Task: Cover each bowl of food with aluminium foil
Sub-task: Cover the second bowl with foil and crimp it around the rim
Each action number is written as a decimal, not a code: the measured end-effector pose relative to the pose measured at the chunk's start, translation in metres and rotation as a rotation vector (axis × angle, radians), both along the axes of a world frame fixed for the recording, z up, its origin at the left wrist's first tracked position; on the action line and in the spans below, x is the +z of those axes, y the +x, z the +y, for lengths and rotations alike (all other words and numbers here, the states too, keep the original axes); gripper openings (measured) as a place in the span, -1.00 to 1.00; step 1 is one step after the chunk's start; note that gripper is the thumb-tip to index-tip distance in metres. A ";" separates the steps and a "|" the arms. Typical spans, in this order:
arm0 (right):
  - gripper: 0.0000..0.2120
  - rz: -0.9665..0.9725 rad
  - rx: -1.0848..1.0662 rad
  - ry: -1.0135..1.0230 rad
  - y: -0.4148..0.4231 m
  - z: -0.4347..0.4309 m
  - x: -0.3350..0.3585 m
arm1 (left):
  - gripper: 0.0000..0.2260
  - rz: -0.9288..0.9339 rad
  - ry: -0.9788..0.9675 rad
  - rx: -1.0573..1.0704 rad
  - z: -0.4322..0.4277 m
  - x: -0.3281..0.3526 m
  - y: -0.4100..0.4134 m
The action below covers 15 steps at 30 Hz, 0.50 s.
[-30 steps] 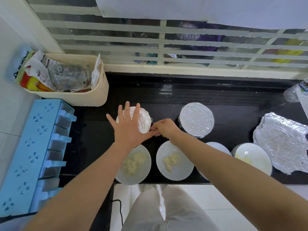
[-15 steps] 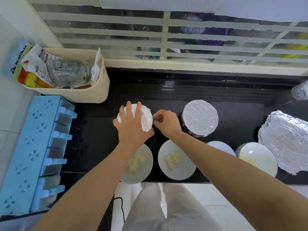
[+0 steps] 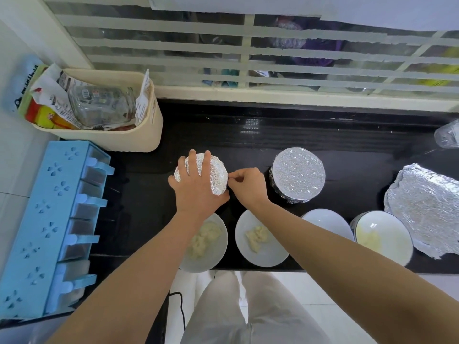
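A foil-covered bowl (image 3: 216,173) stands on the black counter (image 3: 248,142). My left hand (image 3: 196,187) lies over its top, fingers curved down onto the foil. My right hand (image 3: 248,184) pinches the foil edge at the bowl's right side. A second foil-covered bowl (image 3: 298,177) stands to the right. Along the counter's front edge stand several uncovered white bowls with pale food: one under my left wrist (image 3: 213,254), one (image 3: 258,239) in the middle, one partly hidden by my right arm (image 3: 325,222), one (image 3: 382,237) at the right.
A loose crumpled sheet of foil (image 3: 422,207) lies at the right end. A cream bin (image 3: 119,140) with a glass jar and packets stands at the back left. A blue seasoning rack (image 3: 49,219) runs along the left. A clear bottle (image 3: 447,136) shows at the right edge.
My left hand went from spread flat above the foil to curved down on the bowl's top. My right hand shifted up along the bowl's right edge, still at the foil.
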State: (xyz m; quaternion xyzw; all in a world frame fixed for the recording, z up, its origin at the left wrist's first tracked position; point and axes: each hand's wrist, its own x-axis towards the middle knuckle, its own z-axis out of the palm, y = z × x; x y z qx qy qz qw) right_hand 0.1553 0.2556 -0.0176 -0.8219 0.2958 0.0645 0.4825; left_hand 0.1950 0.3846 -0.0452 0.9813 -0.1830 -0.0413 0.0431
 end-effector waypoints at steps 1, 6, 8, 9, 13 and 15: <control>-0.83 0.006 -0.016 0.038 -0.001 0.000 0.001 | -0.07 -0.004 -0.004 -0.001 0.000 0.000 0.000; -0.60 0.071 -0.030 0.176 -0.001 -0.008 0.006 | -0.09 -0.012 0.015 -0.024 0.001 0.000 0.000; -0.80 0.057 -0.031 0.199 0.001 -0.010 0.005 | -0.09 -0.005 0.029 -0.035 0.002 0.001 0.001; -0.88 0.059 -0.038 0.204 0.002 -0.010 0.005 | -0.09 -0.001 0.031 -0.045 0.003 0.001 0.001; -0.91 0.130 -0.021 0.146 0.002 -0.011 0.008 | -0.07 0.044 0.032 -0.155 0.007 0.004 0.006; -0.88 0.162 0.000 0.120 0.000 -0.012 0.010 | -0.05 0.067 0.037 -0.246 0.012 0.004 0.012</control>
